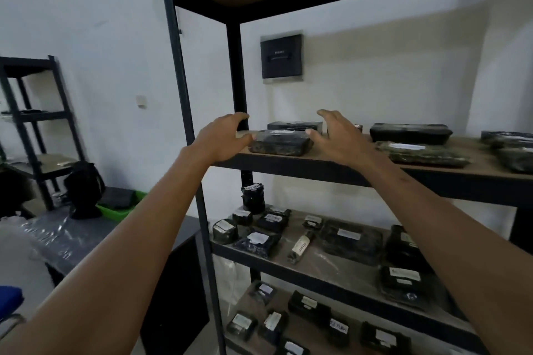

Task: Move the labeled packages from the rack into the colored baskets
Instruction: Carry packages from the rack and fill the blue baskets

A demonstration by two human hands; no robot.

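A flat black wrapped package [281,143] with a white label lies at the left end of the rack's upper shelf [317,157]. My left hand [223,137] is at its left end and my right hand [336,135] at its right end, both with spread, slightly bent fingers, thumbs near or touching the package. Neither hand grips it. More black labeled packages [411,132] lie further right on the same shelf, and several smaller ones [350,238] fill the two lower shelves. A green basket [115,210] sits on the table at left.
The dark metal rack post [184,112] stands just left of my left arm. A plastic-covered table [63,236] with a black bag [85,190] is at the lower left. A second rack [31,124] stands against the far left wall. A blue item [10,301] shows at the left edge.
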